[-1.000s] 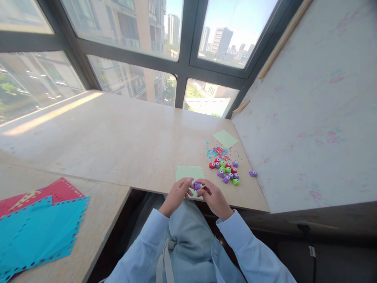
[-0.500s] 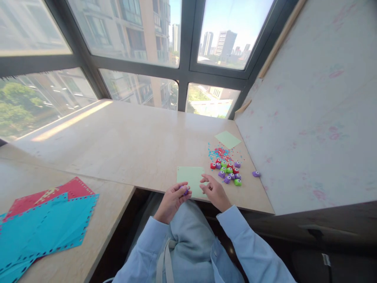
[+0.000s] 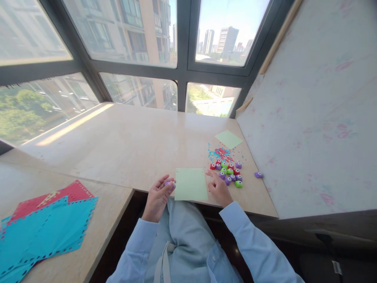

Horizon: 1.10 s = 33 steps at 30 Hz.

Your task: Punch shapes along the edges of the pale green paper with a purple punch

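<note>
— What's the left hand (image 3: pixel 157 193) got?

— I see its fingers curled closed around a small purple punch (image 3: pixel 170 183), pinched between thumb and fingertips. Only a sliver of purple shows past the fingers. The hand hovers at the table edge (image 3: pixel 141 188), just left of the pale green sheet (image 3: pixel 191 184).

— And the right hand (image 3: pixel 218 189)?

— I log it as open, holding nothing. Fingers are spread loosely, fingertips down on the table just beside the green sheet's right edge. I can't tell whether they touch the paper itself.

— What lies beyond that hand?

— Just past its fingertips, up and to the right, a cluster of small punches (image 3: pixel 228 172) in red, purple and green, packed touching each other. One lone purple punch (image 3: pixel 258 175) sits apart, further right, near the slanted board (image 3: pixel 309 118). Beyond the cluster, a scatter of tiny red and blue paper bits (image 3: pixel 220 152), then a second green sheet (image 3: pixel 229 139).

— Anything on the left-hand side?

— Well apart from the left hand, on the nearer counter, blue sheets with punched borders (image 3: pixel 50 232) lie over red sheets (image 3: pixel 59 195).

— Sleeves?

— Light blue sleeves (image 3: pixel 247 239) on both arms.
</note>
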Each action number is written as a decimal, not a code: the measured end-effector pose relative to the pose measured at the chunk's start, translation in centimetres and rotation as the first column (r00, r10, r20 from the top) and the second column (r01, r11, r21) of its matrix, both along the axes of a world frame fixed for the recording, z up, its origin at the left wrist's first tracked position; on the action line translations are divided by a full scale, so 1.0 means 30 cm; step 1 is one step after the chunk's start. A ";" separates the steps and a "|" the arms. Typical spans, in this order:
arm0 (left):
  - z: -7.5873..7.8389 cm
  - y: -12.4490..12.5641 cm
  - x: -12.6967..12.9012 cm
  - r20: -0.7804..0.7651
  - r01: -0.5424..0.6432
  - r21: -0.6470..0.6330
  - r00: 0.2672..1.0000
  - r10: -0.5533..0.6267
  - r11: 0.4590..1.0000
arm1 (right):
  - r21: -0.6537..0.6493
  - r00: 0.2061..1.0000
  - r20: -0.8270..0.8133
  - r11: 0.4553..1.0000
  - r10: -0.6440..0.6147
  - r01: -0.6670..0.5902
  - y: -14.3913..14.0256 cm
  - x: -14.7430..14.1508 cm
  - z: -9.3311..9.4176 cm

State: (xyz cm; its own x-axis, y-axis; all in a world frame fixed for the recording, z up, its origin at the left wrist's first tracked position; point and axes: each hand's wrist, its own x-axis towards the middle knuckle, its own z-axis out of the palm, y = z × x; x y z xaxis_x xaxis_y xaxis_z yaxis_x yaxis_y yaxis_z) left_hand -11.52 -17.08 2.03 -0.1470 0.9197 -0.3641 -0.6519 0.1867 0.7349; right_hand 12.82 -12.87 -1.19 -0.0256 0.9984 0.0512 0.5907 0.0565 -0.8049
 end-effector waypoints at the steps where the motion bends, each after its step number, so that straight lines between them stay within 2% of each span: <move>1: 0.000 0.004 -0.006 -0.003 -0.022 -0.006 1.000 0.022 1.000 | -0.010 1.000 -0.026 1.000 0.017 -0.017 -0.012 0.000 -0.009; 6: -0.027 0.033 -0.024 -0.110 -0.130 -0.025 0.986 0.127 0.991 | 0.037 0.997 -0.061 0.998 0.046 -0.043 -0.073 -0.006 -0.037; 9: -0.064 0.061 -0.024 -0.268 -0.174 0.046 0.946 0.180 0.984 | 0.113 0.987 -0.018 0.981 0.158 -0.155 -0.107 -0.024 -0.032; 11: -0.096 0.084 -0.025 -0.408 -0.180 0.109 0.889 0.210 0.977 | 0.187 0.973 0.051 0.955 0.223 -0.229 -0.127 -0.042 -0.026; 14: -0.149 0.119 -0.033 -0.620 -0.131 0.143 0.761 0.192 0.981 | 0.263 0.947 0.180 0.915 0.266 -0.307 -0.155 -0.071 -0.018; 18: -0.198 0.158 -0.054 -0.785 -0.001 0.193 0.599 0.155 0.981 | 0.237 0.883 0.339 0.879 0.326 -0.415 -0.182 -0.106 -0.019; 22: -0.204 0.186 -0.082 -0.923 0.173 0.260 0.333 0.192 0.950 | 0.208 0.824 0.454 0.860 0.338 -0.467 -0.194 -0.128 -0.040; 25: -0.204 0.199 -0.109 -0.959 0.232 0.236 0.214 0.187 0.944 | 0.221 0.812 0.488 0.855 0.319 -0.469 -0.196 -0.135 -0.060; 28: -0.213 0.199 -0.132 -0.970 0.238 0.215 0.168 0.178 0.947 | 0.281 0.830 0.484 0.848 0.279 -0.449 -0.191 -0.137 -0.076; 33: -0.226 0.191 -0.135 -0.971 0.241 0.210 0.162 0.174 0.948 | 0.420 0.883 0.424 0.819 0.203 -0.390 -0.177 -0.143 -0.098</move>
